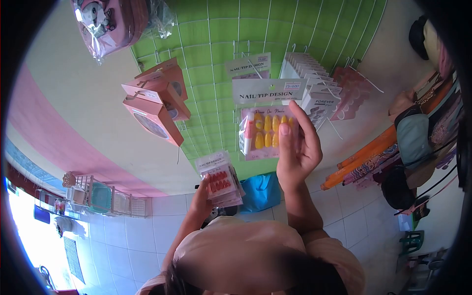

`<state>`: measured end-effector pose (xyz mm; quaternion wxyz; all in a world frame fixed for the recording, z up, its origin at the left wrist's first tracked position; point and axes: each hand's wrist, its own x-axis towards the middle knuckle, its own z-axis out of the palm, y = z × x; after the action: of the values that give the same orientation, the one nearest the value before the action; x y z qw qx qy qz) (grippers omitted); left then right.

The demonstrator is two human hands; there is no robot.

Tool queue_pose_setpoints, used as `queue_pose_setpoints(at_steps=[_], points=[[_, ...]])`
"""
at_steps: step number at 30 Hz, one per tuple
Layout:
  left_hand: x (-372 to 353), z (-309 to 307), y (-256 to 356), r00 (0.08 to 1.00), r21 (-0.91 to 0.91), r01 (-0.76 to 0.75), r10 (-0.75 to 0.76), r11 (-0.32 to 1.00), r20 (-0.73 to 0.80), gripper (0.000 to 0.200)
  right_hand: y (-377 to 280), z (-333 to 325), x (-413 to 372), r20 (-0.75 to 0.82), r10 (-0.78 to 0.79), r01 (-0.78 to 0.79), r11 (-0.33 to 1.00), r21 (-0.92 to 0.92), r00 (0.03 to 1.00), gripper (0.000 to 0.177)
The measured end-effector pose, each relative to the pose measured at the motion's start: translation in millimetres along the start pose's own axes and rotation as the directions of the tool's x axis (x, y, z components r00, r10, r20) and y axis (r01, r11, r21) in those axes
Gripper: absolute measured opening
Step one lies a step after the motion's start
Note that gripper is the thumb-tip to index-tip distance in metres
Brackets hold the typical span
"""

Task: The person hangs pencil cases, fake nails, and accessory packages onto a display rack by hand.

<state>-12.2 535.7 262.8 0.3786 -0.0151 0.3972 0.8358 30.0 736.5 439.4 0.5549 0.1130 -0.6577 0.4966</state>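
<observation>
My right hand (301, 147) is raised before the wire grid, its thumb and fingers closed on the right edge of a nail tip pack with yellow nails (268, 132). The pack's header card lies near a hook, with another nail tip card (248, 66) hanging behind it. Lower and to the left, my left hand (200, 199) grips a stack of nail tip packs (220, 179), the front one showing red nails. Whether the yellow pack is on the hook cannot be made out.
Pink boxes (155, 105) hang left on the wire grid (206, 105); white packs (319, 101) and pink cards (353, 91) hang right. A blue bag (260, 192) is below. Bags (415, 137) hang at the far right, and a white rack (120, 201) stands left.
</observation>
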Motion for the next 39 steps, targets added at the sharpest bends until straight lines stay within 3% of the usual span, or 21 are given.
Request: queue_pose_setpoints(at_steps=[8, 12, 15, 16, 20, 23, 24, 27, 30, 32, 34, 37, 39], points=[[-5, 2, -1, 0.999, -0.011, 0.029, -0.029, 1.0, 0.04, 0.058, 2, 11, 16, -0.016, 0.087, -0.085, 0.99, 0.111, 0.996, 0.032], [0, -6, -9, 0.997, -0.055, 0.049, -0.045, 0.997, 0.067, 0.059, 0, 14, 26, -0.02, 0.063, -0.061, 0.993, 0.1, 0.998, 0.03], [-2, -7, -11, 0.996, -0.081, 0.048, -0.042, 0.996, 0.076, 0.058, 10, 15, 18, 0.065, 0.168, -0.174, 0.979, 0.103, 0.984, 0.032], [-3, -7, -11, 0.996, -0.093, 0.048, -0.041, 0.995, 0.078, 0.058, 22, 18, 15, 0.067, 0.112, -0.116, 0.992, 0.056, 0.991, 0.032], [-4, -7, -11, 0.994, -0.084, 0.058, -0.05, 0.995, 0.097, 0.057, 50, 26, 16, 0.127, 0.32, -0.34, 0.919, 0.199, 0.939, 0.032], [-6, -4, -12, 0.995, -0.055, 0.059, -0.054, 0.997, 0.083, 0.057, 82, 37, 23, 0.06, 0.137, -0.146, 0.97, 0.193, 0.989, 0.033], [-8, 1, -10, 0.997, -0.031, 0.051, -0.049, 0.998, 0.066, 0.057, 88, 38, 23, 0.075, 0.155, -0.167, 0.966, 0.199, 0.985, 0.034], [-5, 1, -10, 0.997, -0.019, 0.041, -0.039, 0.999, 0.068, 0.057, 86, 31, 10, 0.028, 0.227, -0.225, 0.973, -0.044, 0.974, 0.034], [-1, -3, -13, 0.995, -0.014, -0.007, 0.008, 1.0, 0.097, 0.057, 90, 26, -39, -0.142, 0.247, -0.257, 0.965, -0.053, 0.958, 0.032], [0, 1, -13, 0.995, 0.048, -0.081, 0.078, 0.996, 0.053, 0.057, 80, 16, -83, 0.042, 0.485, -0.471, 0.864, -0.178, 0.874, 0.039], [0, 10, -10, 0.983, 0.167, -0.168, 0.179, 0.972, -0.053, 0.057, 65, 10, -112, 0.292, 0.538, -0.412, 0.821, -0.396, 0.791, 0.049], [5, 9, -10, 0.974, 0.182, -0.208, 0.221, 0.961, -0.052, 0.048, 60, 10, -133, 0.43, 0.661, -0.552, 0.75, -0.364, 0.615, 0.055], [6, 11, -6, 0.993, -0.08, -0.109, 0.105, 0.991, -0.051, 0.042, 71, 9, -139, 0.41, 0.613, -0.564, 0.787, -0.248, 0.675, 0.054]])
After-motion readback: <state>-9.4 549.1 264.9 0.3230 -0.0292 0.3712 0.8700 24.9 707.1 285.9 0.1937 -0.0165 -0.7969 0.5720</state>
